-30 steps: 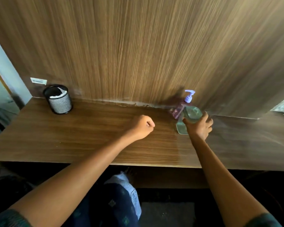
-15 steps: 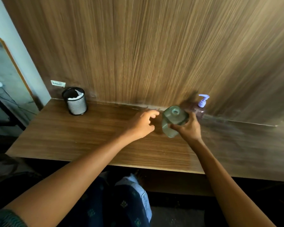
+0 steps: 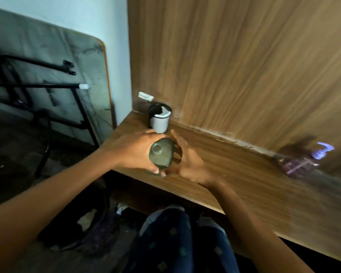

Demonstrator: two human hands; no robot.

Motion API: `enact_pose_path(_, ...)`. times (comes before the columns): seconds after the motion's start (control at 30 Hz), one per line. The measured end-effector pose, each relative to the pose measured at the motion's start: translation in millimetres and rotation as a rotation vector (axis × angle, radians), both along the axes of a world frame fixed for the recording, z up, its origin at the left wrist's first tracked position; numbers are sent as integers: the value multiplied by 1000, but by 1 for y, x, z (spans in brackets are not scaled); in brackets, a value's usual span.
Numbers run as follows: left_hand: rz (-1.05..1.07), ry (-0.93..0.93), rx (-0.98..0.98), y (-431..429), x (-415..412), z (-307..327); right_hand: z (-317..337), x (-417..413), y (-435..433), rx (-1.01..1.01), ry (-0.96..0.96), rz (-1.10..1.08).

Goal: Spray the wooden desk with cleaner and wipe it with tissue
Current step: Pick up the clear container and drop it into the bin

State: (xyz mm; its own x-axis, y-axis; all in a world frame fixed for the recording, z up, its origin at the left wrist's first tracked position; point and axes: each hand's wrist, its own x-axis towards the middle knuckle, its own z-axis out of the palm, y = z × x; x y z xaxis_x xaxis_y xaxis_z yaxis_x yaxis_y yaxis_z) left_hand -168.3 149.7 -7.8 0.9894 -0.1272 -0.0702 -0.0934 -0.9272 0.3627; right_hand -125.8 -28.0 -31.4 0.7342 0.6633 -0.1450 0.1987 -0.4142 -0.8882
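Both hands wrapped around a greenish translucent plastic bottle (image 3: 161, 155), left hand (image 3: 135, 149) and right hand (image 3: 189, 162), over the wooden desk's (image 3: 234, 174) left end; black mesh cup (image 3: 159, 118) near the back-left corner holds something white.

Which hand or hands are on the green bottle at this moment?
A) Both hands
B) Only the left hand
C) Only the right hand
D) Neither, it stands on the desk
A: the left hand wraps the green bottle from one side while the right hand meets it from the other, above the desk.
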Motion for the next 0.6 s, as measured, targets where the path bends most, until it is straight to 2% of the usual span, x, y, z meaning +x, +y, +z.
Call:
enact_pose_path(0.1, 150, 78, -43, 72, -44, 1, -18, -10, 56, -158, -44, 215)
enact_pose_path(0.3, 409, 218, -166, 193, -127, -35, -82, -19, 165, -525, -328, 374)
enact_pose_path(0.4, 539, 299, -244, 228, -153, -87, -108, -14, 195, -705, -544, 403)
enact_pose_path(0.6, 695, 403, -461, 237, -161, -220, -140, -11, 208, -844, -474, 402)
